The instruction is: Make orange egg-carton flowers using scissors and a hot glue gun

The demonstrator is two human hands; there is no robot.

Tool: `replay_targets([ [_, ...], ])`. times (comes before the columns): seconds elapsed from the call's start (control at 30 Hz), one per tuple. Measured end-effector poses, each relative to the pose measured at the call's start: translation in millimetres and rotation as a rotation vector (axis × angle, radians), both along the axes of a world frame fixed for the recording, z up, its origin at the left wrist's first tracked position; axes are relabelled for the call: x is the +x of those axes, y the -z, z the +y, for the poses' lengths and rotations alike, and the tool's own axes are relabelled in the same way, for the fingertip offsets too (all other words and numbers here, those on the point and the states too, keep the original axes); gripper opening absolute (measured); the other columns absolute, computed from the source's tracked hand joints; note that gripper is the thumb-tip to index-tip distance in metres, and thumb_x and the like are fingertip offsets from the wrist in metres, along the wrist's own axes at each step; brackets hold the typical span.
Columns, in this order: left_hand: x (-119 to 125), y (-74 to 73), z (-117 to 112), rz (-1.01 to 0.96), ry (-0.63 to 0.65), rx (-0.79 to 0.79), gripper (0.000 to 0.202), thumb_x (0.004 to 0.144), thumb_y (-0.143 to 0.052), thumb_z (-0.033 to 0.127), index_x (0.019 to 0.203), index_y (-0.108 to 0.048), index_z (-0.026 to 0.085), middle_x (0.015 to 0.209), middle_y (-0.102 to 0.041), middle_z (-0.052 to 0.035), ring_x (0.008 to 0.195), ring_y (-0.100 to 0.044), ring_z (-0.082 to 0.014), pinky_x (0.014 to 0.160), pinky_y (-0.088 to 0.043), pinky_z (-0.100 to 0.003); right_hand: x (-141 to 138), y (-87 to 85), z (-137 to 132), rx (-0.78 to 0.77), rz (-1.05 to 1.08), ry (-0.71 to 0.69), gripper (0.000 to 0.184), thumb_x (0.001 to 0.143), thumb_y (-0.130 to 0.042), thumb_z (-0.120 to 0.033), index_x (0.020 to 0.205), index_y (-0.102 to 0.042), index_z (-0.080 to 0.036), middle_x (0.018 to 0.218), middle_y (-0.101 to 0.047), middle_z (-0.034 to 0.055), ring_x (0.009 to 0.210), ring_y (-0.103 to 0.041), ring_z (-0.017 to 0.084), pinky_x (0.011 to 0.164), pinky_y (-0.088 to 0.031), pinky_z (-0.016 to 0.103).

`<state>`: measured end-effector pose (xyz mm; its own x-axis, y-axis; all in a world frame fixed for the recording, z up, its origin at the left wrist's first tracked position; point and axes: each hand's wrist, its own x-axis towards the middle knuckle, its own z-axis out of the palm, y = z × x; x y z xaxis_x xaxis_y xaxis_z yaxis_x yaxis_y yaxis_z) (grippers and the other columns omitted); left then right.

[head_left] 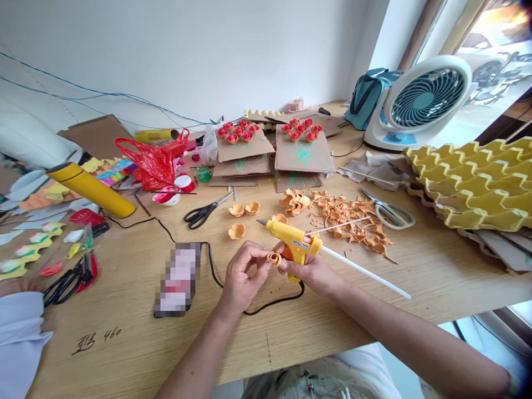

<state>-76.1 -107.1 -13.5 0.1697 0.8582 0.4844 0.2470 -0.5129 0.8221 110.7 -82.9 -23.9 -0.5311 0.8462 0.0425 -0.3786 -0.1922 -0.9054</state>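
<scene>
Resting between the two hands, a small orange rosette (274,258) is showing its coiled face above the table (137,354). The left hand (245,271) is pinching it between thumb and finger, that grip closing on its side. The right hand (313,272) is grasping a yellow glue gun (297,244) by the handle — a wrapped grip, with the thumb tip reaching toward the rosette's other side. The nozzle (261,222) is pointing off to the left, clear of the rosette, and a white glue stick (366,271) is jutting from the gun's rear.

Judging by this, the step in hand is pressing and shaping the rosette's layers rather than laying glue. The next move is probably calling for a steady left pinch — and for keeping the possibly hot nozzle off the fingers.

Just beyond, orange cups (236,231) are lying near a larger ruffled piece (295,202) and a spread of orange scraps (344,219). Black-handled scissors (203,213) are lying to the left. Farther back, red flowers (295,135) are sitting on cardboard sheets (303,158); yellow egg trays (469,188) are standing stacked at the right. At the far left, another person's sleeve (19,338) is showing.
</scene>
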Motion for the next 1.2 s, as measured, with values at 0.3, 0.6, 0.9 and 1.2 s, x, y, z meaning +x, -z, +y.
replay_targets([
  [0.3, 2, -1.6, 1, -0.138, 0.008, -0.219, 0.018, 0.093, -0.068, 0.030, 0.107, -0.063, 0.021, 0.095, -0.060, -0.0017, 0.069, -0.057, -0.0092, 0.066, -0.051, -0.022, -5, 5.3, 1, -0.042, 0.040, 0.065, 0.040, 0.077, -0.084, -0.047, 0.099, -0.062, -0.021, 0.078, -0.057, -0.0018, 0.065, -0.045, 0.012, 0.060, -0.037, 0.027],
  [0.6, 10, 2.6, 1, -0.223, 0.047, -0.463, 0.027, 0.089, -0.071, 0.039, 0.104, -0.063, 0.017, 0.088, -0.066, -0.0030, 0.066, -0.059, -0.0111, 0.061, -0.052, -0.023, -3, 4.9, 3, -0.081, 0.016, 0.105, 0.042, 0.074, -0.085, -0.047, 0.099, -0.062, -0.022, 0.074, -0.054, -0.0036, 0.062, -0.040, 0.011, 0.058, -0.033, 0.027],
  [0.9, -3, 10.0, 10, 0.200, -0.175, -0.228, 0.015, 0.090, -0.065, 0.024, 0.077, -0.068, 0.018, 0.071, -0.064, -0.0003, 0.064, -0.056, -0.0130, 0.060, -0.043, -0.023, 0, -1.6, 4, -0.105, 0.083, 0.150, 0.044, 0.071, -0.088, -0.043, 0.098, -0.062, -0.021, 0.081, -0.057, -0.0021, 0.059, -0.041, 0.009, 0.056, -0.033, 0.026],
  [1.2, -11, 10.8, 11, 0.354, -0.375, -0.052, 0.019, 0.081, -0.078, 0.030, 0.095, -0.070, 0.020, 0.088, -0.060, 0.0006, 0.057, -0.049, -0.0095, 0.057, -0.042, -0.024, 3, -5.8, 1, -0.081, 0.078, 0.131, 0.044, 0.068, -0.090, -0.040, 0.098, -0.063, -0.022, 0.086, -0.060, -0.0004, 0.063, -0.042, 0.010, 0.058, -0.033, 0.026],
])
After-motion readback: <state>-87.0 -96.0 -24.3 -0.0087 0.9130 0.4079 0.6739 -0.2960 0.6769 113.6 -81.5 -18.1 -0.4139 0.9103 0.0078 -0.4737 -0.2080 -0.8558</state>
